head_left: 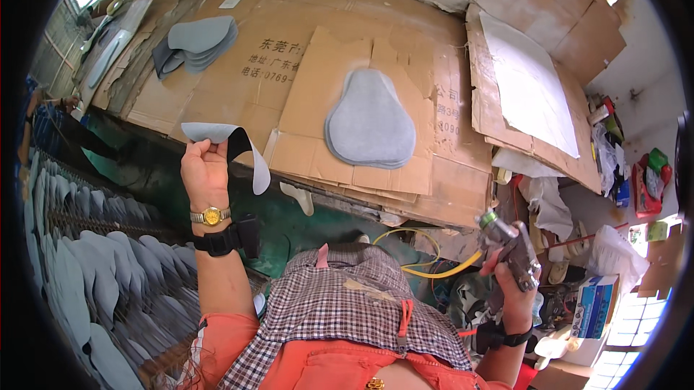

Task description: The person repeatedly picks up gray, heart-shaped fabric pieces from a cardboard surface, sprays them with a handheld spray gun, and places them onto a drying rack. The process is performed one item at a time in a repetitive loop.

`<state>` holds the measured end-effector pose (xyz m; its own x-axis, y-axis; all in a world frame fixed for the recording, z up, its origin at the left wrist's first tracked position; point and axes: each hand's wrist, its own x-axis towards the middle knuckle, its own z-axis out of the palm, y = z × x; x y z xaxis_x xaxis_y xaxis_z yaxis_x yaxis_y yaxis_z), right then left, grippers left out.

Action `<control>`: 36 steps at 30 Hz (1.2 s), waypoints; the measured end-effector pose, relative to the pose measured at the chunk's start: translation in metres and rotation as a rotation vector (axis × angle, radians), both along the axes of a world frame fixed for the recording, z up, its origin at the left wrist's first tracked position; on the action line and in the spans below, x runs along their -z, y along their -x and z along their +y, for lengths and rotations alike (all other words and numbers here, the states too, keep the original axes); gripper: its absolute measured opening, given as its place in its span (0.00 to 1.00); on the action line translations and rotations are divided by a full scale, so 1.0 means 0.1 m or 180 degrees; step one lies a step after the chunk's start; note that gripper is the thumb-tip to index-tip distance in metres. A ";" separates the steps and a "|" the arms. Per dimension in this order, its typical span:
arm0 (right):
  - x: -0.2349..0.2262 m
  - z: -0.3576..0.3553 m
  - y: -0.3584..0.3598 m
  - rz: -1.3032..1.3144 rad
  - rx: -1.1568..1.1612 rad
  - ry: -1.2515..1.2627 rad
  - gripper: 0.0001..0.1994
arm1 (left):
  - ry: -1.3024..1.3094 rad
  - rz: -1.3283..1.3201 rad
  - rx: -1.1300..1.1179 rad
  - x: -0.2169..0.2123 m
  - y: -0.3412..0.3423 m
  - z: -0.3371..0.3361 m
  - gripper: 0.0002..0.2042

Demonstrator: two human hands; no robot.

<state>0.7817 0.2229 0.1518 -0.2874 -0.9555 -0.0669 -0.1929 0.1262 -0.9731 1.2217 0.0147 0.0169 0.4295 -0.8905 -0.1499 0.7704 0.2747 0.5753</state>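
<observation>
the left hand (pixel 205 169) pinches a thin grey piece (pixel 240 146) between thumb and fingers at one end, a small hold that perhaps spares most of its face from touch; the rest arches rightward and droops by the near edge of the cardboard-covered surface (pixel 267 14). the right hand (pixel 515 294) is wrapped around a metal spray gun (pixel 516 247), its green-trimmed end turned toward the surface and well apart from the piece. a yellow hose (pixel 450 268) curves low beside the gun, seemingly with slack to let the arm move; where it joins is hard to tell. the held piece looks smooth and pale grey on one side, nearly black on the other, and floppy enough to bend under its own weight. beyond the hands, a stack of grey pieces (pixel 370 122) lies flat on an extra cardboard sheet (pixel 307 101), likely there to shield what is beneath; its pear-like outlines almost line up, broad end nearest the person. a looser pile (pixel 199 36) sits farther left, and at lower left more grey shapes (pixel 123 267) stand in close rows, presumably so their faces are separated.
</observation>
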 end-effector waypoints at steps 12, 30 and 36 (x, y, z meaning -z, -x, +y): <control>0.04 0.23 0.03 -0.0169 -0.0133 0.0015 0.31 | 0.0060 -0.0147 0.0398 -0.06 0.12 0.06 0.18; 0.04 0.61 0.46 0.0216 0.0230 0.0032 0.18 | 0.0355 -0.0217 0.0396 -0.44 0.42 0.64 0.16; 0.10 0.64 0.89 -0.0407 -0.0525 0.0035 0.28 | 0.0676 -0.0358 0.0138 -0.83 0.58 1.14 0.17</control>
